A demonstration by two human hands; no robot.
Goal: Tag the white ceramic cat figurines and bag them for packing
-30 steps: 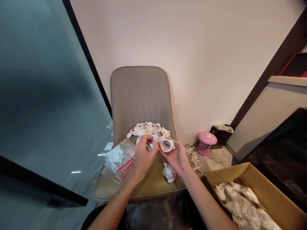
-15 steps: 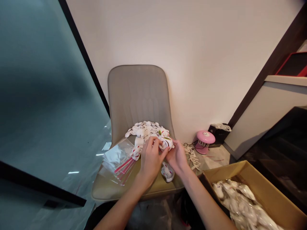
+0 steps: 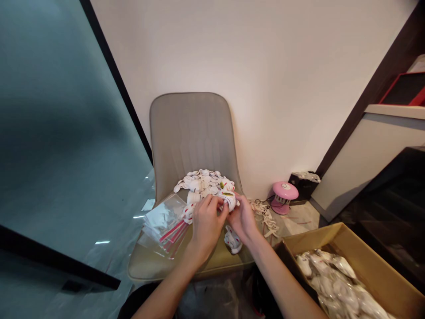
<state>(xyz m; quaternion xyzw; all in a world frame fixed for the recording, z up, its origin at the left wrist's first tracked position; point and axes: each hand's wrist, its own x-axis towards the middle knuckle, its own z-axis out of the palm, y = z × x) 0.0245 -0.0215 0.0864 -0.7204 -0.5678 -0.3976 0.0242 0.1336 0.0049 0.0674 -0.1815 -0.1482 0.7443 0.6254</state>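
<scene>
Between my two hands, above the chair seat (image 3: 159,266), is a white cat figurine (image 3: 227,199) with a gold-green marking. My right hand (image 3: 244,220) supports it from the right, fingers curled around it. On its near left side, the thumb and fingers of my left hand (image 3: 207,221) press against the figurine. Just below my right hand lies another white figurine (image 3: 233,240) on the seat. A third, with red details (image 3: 188,213), rests left of my left hand, over clear plastic bags (image 3: 166,217) with pink-red strips. Behind the hands spreads a pile of white oval discs (image 3: 206,177).
To the right, an open cardboard box (image 3: 375,261) holds several plastic-wrapped white pieces. On the floor beyond stand a pink mushroom-shaped device (image 3: 284,191) and a black box (image 3: 303,184). White strips (image 3: 268,219) lie beside the seat. A glass panel (image 3: 66,133) borders the left.
The held figurine has turned slightly and sits a little further left. My left fingers have shifted against its lower side; both hands keep their grip.
</scene>
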